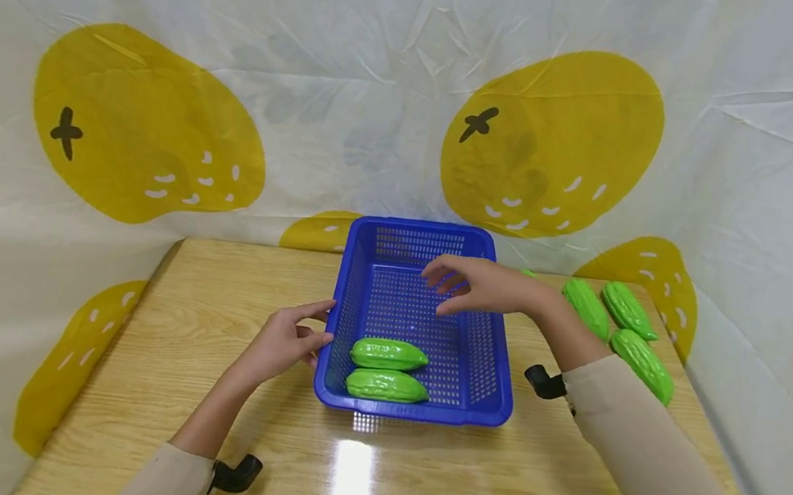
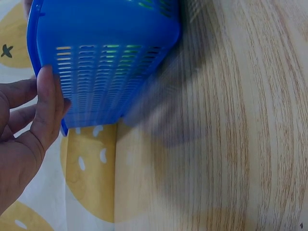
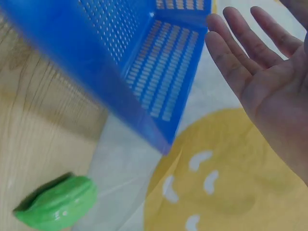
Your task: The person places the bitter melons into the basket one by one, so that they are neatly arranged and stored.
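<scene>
A blue plastic basket (image 1: 325, 354) with slotted walls stands on the wooden table. Two glossy green bitter melons, a farther one (image 1: 389, 355) and a nearer one (image 1: 387, 385), lie side by side in its near left corner. My left hand (image 1: 284, 341) touches the basket's left rim from outside, fingertips at the lip and under it. Above the basket's right half, my right hand (image 1: 477, 285) hovers with relaxed fingers and holds nothing; its palm shows bare in the right wrist view. One bitter melon (image 3: 60, 202) shows on the table there.
At the table's right side lie three more bitter melons (image 1: 585, 308), partly behind the right forearm. A green tip (image 1: 528, 273) peeks out above that arm. A white cloth (image 1: 354, 110) with yellow fruit prints hangs behind and beside the table (image 1: 213, 291).
</scene>
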The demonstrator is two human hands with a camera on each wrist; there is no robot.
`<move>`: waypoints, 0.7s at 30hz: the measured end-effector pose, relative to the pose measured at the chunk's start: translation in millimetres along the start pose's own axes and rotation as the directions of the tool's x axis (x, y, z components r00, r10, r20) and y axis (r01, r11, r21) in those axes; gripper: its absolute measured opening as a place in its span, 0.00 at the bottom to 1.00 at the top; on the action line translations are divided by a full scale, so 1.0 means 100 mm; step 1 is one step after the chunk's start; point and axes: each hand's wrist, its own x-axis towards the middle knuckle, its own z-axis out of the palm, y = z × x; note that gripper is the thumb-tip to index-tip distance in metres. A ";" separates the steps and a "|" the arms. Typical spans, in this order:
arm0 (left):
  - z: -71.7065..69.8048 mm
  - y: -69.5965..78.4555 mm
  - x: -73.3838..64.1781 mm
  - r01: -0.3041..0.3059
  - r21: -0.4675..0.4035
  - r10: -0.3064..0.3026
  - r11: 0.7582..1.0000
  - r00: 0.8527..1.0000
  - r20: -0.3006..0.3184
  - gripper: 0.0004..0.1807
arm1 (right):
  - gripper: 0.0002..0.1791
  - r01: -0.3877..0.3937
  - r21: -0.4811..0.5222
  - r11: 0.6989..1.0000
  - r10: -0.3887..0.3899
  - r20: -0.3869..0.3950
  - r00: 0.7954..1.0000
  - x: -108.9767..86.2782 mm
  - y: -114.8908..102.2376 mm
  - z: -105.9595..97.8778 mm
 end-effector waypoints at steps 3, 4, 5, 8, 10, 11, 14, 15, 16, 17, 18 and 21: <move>0.02 -0.01 0.01 0.005 0.002 -0.005 1.000 1.000 -0.002 0.33 | 0.29 0.007 0.046 0.999 -0.005 -0.052 0.999 -0.15 0.11 -0.05; 0.02 -0.01 0.01 0.010 0.000 -0.010 1.000 1.000 -0.007 0.33 | 0.29 0.011 0.064 0.998 -0.006 -0.068 0.998 -0.19 0.15 -0.06; 0.03 -0.01 0.01 0.005 0.002 -0.005 1.000 1.000 -0.006 0.33 | 0.28 0.016 0.078 0.997 -0.009 -0.088 0.996 -0.24 0.19 -0.06; 0.03 -0.01 0.01 0.008 0.002 -0.008 1.000 1.000 -0.011 0.33 | 0.29 0.034 0.131 0.991 -0.015 -0.144 0.989 -0.38 0.27 -0.07; 0.02 -0.01 0.01 0.004 0.001 -0.004 1.000 1.000 -0.007 0.33 | 0.29 0.044 0.147 0.988 -0.017 -0.180 0.983 -0.48 0.34 -0.06; 0.02 -0.02 0.01 0.001 0.001 -0.001 1.000 1.000 -0.002 0.33 | 0.29 0.045 0.148 0.988 -0.014 -0.201 0.979 -0.53 0.39 -0.06; 0.01 -0.02 0.02 -0.004 -0.004 0.004 1.000 1.000 0.002 0.33 | 0.29 0.036 0.139 0.990 0.003 -0.269 0.963 -0.71 0.51 -0.03; 0.01 -0.03 0.02 -0.010 -0.006 0.010 1.000 1.000 0.005 0.33 | 0.29 0.030 0.140 0.990 0.012 -0.291 0.957 -0.78 0.55 -0.02; 0.01 -0.03 0.02 -0.017 -0.007 0.017 1.000 1.000 0.009 0.33 | 0.29 0.030 0.144 0.989 0.016 -0.312 0.950 -0.84 0.60 -0.02; 0.01 -0.03 0.02 -0.022 -0.007 0.022 1.000 1.000 0.010 0.33 | 0.29 0.025 0.145 0.989 0.026 -0.334 0.942 -0.90 0.63 -0.01; 0.01 -0.03 0.02 -0.022 -0.007 0.022 1.000 1.000 0.010 0.33 | 0.29 0.023 0.148 0.989 0.032 -0.358 0.933 -0.96 0.67 0.00; 0.01 -0.03 0.01 -0.022 -0.001 0.022 1.000 1.000 0.009 0.33 | 0.29 0.013 0.147 0.989 0.053 -0.436 0.898 -1.14 0.79 0.03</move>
